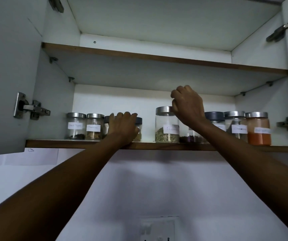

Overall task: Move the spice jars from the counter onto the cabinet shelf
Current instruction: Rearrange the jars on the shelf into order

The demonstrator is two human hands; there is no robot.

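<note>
Several labelled glass spice jars stand in a row on the lower cabinet shelf [157, 146]. My left hand [122, 127] wraps around a dark-lidded jar [138, 126] left of the middle, hiding most of it. My right hand [187, 106] is raised with curled fingers by the steel lid of a taller jar [166, 126] holding greenish seeds; whether it grips the lid I cannot tell. Behind my right wrist sits a jar with dark contents [190, 138]. An orange-powder jar [258, 129] stands at the far right.
Two steel-lidded jars [85, 126] stand at the shelf's left end. The upper shelf [157, 57] shows only its underside. Both cabinet doors [9, 75] hang open with hinges [30, 106] sticking into the opening. A wall socket [159, 228] sits below.
</note>
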